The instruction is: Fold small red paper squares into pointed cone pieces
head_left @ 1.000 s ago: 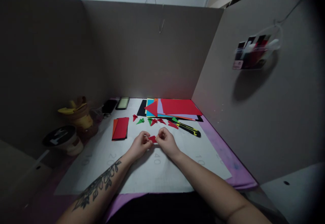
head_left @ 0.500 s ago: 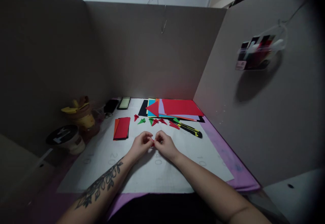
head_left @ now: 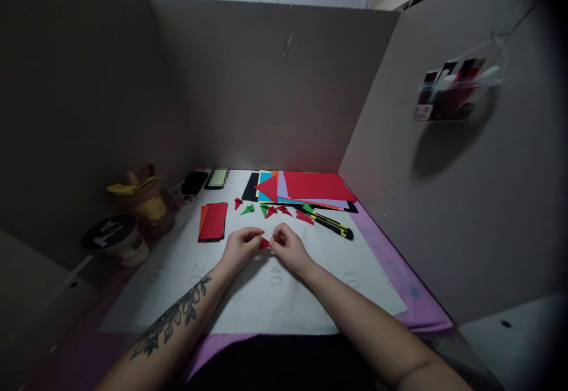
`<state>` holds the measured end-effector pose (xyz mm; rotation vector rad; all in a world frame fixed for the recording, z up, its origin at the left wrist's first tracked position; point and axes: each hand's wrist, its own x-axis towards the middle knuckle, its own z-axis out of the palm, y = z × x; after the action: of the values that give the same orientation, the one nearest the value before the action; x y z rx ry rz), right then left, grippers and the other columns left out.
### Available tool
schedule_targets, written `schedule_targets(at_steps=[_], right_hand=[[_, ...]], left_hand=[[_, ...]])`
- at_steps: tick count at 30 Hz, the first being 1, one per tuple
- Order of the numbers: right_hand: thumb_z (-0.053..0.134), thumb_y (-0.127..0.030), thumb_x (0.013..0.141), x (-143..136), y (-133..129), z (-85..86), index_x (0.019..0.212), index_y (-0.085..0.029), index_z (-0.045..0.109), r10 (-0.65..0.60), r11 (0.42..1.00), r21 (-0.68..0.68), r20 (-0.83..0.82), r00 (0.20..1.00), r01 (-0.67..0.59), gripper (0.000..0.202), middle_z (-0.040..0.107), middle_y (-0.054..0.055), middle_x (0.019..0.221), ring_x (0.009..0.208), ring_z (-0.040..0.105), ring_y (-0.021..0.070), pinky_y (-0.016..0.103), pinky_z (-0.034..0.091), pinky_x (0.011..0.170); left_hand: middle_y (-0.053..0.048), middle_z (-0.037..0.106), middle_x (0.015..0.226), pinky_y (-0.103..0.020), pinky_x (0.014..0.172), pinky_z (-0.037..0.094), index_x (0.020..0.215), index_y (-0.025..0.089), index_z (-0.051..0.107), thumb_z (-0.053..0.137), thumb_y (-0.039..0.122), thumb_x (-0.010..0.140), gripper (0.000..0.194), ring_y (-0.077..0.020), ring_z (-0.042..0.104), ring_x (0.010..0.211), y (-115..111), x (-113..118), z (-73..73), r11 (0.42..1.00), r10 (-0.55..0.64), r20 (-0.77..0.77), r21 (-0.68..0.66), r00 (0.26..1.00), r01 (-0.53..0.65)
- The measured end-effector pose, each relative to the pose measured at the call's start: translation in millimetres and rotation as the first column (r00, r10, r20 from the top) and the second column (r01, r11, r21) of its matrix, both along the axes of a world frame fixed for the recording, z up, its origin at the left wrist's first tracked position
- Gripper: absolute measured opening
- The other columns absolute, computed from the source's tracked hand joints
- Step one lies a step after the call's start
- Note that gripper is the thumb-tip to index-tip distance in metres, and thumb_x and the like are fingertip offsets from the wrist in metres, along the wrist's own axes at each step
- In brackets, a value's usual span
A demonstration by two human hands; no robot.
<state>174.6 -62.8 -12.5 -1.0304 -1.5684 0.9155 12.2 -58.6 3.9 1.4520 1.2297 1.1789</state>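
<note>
The left hand (head_left: 239, 246) and the right hand (head_left: 288, 248) meet over the white surface (head_left: 248, 302), each pinching one end of a small red paper piece (head_left: 265, 243) between fingertips. Half a second ago the two hands were pressed almost together and only a sliver of red showed between them; now they have drawn slightly apart and the piece shows again as a small pointed shape — narrower than the flat triangle they held a second ago. I judge from this that a fold has just been pressed in and the hands are opening out to check or turn it.

Just beyond the hands lies a scatter of folded red and green bits (head_left: 270, 210) — they look like earlier pieces of the same kind. Past the right hand, a yellow-and-black utility knife (head_left: 332, 225) rests at an angle. Past the left hand sits a red folded sheet (head_left: 213, 222). Farther off, against the back panel, a stack of coloured paper (head_left: 306, 188) is topped by a red sheet.
</note>
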Motion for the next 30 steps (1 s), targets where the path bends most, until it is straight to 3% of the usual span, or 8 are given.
schedule_targets(at_steps=[7, 13, 19, 30], right_hand=[[0.054, -0.021, 0.074, 6, 7, -4.5, 0.079, -0.022, 0.044, -0.070, 0.998, -0.007, -0.045, 0.997, 0.070, 0.011, 0.045, -0.006, 0.067, 0.059, 0.046, 0.0118, 0.023, 0.039, 0.057], [0.055, -0.020, 0.073, -1, 2, -3.3, 0.084, -0.020, 0.055, -0.041, 0.999, -0.003, 0.010, 0.999, 0.041, 0.011, 0.056, -0.003, 0.074, 0.064, 0.051, 0.0131, 0.025, 0.041, 0.061], [0.054, -0.018, 0.073, -1, -1, 1.3, 0.078, -0.020, 0.055, -0.029, 0.999, -0.037, 0.008, 1.000, 0.029, 0.006, 0.053, -0.004, 0.068, 0.061, 0.048, 0.0124, 0.025, 0.040, 0.059], [0.055, -0.021, 0.071, 4, 6, 2.8, 0.075, -0.020, 0.052, -0.105, 0.992, -0.084, -0.092, 0.990, 0.097, 0.006, 0.050, -0.005, 0.066, 0.057, 0.044, 0.0113, 0.025, 0.038, 0.056]], left_hand=[[-0.001, 0.067, 0.066, -0.024, 0.058, 0.047, 0.091, 0.013, 0.067, 0.064, 0.032, 0.071, 0.028, -0.0141, 0.061, 0.059, 9, -6, -0.6, 0.996, 0.086, -0.001, 0.033, 0.996, -0.086], [-0.001, 0.069, 0.071, -0.024, 0.063, 0.049, 0.098, 0.015, 0.062, 0.061, 0.026, 0.074, 0.026, -0.0147, 0.063, 0.066, 1, 1, -6.3, 0.995, -0.071, -0.049, 0.069, 0.996, 0.075], [-0.002, 0.070, 0.080, -0.026, 0.068, 0.050, 0.103, 0.017, 0.061, 0.059, 0.025, 0.077, 0.027, -0.0156, 0.065, 0.073, -2, 3, -8.7, 0.985, -0.134, -0.076, 0.101, 0.988, 0.141], [-0.005, 0.070, 0.082, -0.032, 0.074, 0.050, 0.092, 0.016, 0.065, 0.067, 0.034, 0.073, 0.027, -0.0198, 0.066, 0.078, 10, -8, -4.3, 0.998, 0.014, -0.044, 0.067, 0.999, -0.011]])
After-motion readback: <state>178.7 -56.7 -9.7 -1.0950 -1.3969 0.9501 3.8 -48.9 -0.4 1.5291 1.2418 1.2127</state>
